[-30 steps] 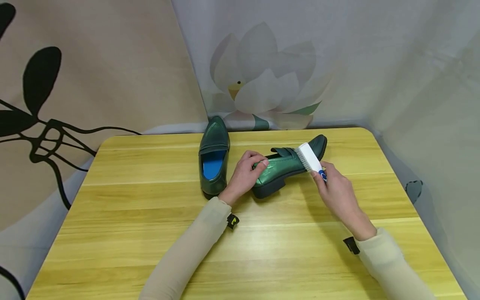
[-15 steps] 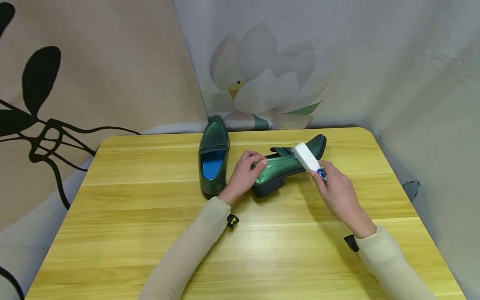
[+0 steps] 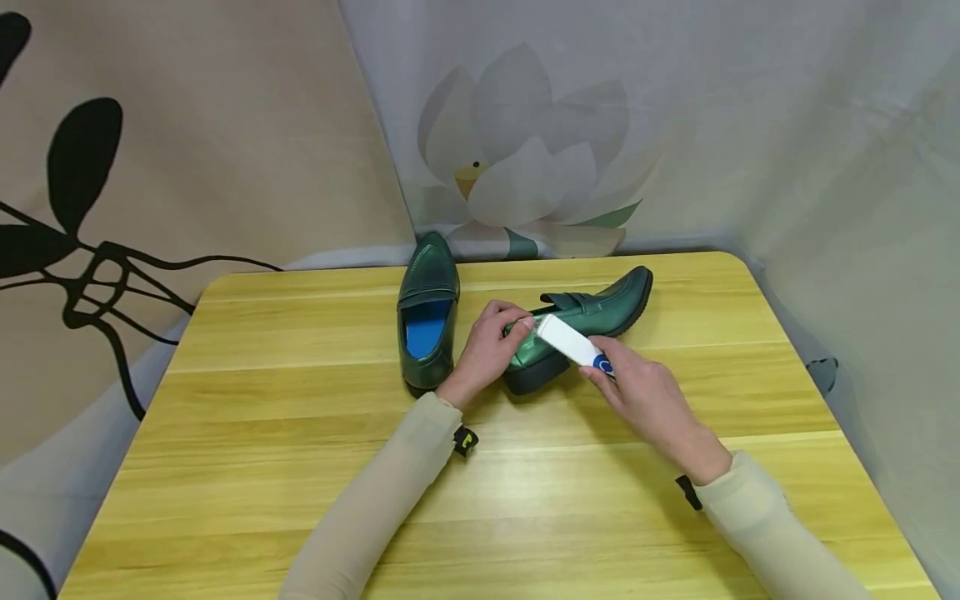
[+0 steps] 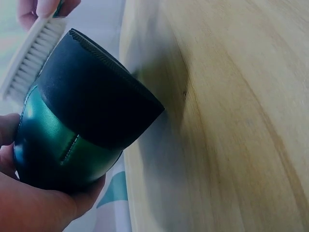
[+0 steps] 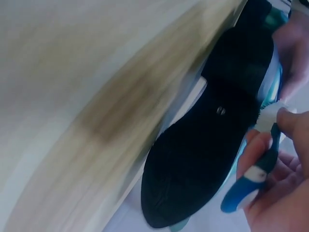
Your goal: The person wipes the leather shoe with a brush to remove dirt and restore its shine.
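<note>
A green loafer [image 3: 592,317] with a black sole and heel is tilted on its side, its toe pointing to the back right. My left hand [image 3: 491,346] grips it at the heel end, fingers and thumb around the back rim. In my right hand [image 3: 648,400] is a white brush [image 3: 570,340] with a blue-marked handle, pinched between thumb and fingers. Its bristles [image 4: 36,55] lie against the side of the loafer near the heel, as the left wrist view shows. The black sole [image 5: 193,145] faces the right wrist camera.
A second green loafer [image 3: 427,312] with a blue insole stands upright just left of my left hand, toe toward the back edge. Both shoes are on a wooden table [image 3: 300,433]. A printed curtain [image 3: 600,125] hangs right behind the table.
My right hand has brought the brush left and toward me, from the loafer's front part to its heel end. The left hand keeps its grip, and the other loafer stays put.
</note>
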`<state>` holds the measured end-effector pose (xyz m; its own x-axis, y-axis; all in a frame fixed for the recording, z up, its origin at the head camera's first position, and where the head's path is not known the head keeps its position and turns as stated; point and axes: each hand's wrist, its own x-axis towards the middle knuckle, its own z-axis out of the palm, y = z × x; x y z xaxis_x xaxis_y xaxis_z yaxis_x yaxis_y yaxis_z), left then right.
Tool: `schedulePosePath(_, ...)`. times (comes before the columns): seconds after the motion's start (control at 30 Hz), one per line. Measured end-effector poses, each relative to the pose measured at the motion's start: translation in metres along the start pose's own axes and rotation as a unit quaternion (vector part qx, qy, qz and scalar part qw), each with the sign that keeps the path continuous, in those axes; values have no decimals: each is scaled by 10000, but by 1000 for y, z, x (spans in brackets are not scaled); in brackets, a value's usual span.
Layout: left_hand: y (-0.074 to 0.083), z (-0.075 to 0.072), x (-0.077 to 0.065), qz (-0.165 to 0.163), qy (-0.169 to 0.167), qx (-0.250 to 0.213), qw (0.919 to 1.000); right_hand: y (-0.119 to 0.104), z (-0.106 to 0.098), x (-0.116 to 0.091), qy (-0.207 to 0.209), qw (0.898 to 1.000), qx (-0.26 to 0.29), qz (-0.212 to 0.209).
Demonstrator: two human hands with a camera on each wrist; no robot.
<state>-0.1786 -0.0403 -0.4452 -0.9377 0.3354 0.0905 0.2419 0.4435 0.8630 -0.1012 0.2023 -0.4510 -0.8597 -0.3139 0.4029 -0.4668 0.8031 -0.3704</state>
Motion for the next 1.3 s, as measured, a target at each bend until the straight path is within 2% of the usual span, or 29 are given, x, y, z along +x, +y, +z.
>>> schedulePosePath(0.17, -1, -1, 0, 15, -36, -1, 10000, 9, -6, -1, 43, 9985, -93, 533)
schedulePosePath(0.23, -1, -1, 0, 6, -34, -1, 10000, 10, -6, -1, 43, 9986, -126, 503)
schedulePosePath(0.47, -1, -1, -1, -8, 34, -90, 10000, 1, 4, -5, -65, 9976, -183, -660)
schedulePosePath(0.57, -1, -1, -1, 5, 27, -87, 10000, 1, 3, -7, -50, 9967, -252, -768)
schedulePosePath(0.63, -1, -1, -1, -12, -6, -76, 10000, 5, -1, -6, 28, 9979, -286, -585)
schedulePosePath(0.83, 0, -2, -1, -8, -82, -37, 10000, 22, -13, -7, 173, 9984, -256, 477)
schedulePosePath(0.9, 0, -2, -1, 14, -87, -37, 10000, 24, -14, -8, 148, 9976, -267, 626)
schedulePosePath(0.97, 0, -2, 0, 29, -79, -40, 10000, 23, -13, -8, 91, 9982, -260, 530)
schedulePosePath(1.17, -1, -1, 0, 60, -39, -17, 10000, 14, -7, -9, -42, 9994, -233, -270)
schedulePosePath(1.3, -2, -1, -1, 64, -50, -29, 10000, 18, -11, -12, -65, 9994, -264, -208)
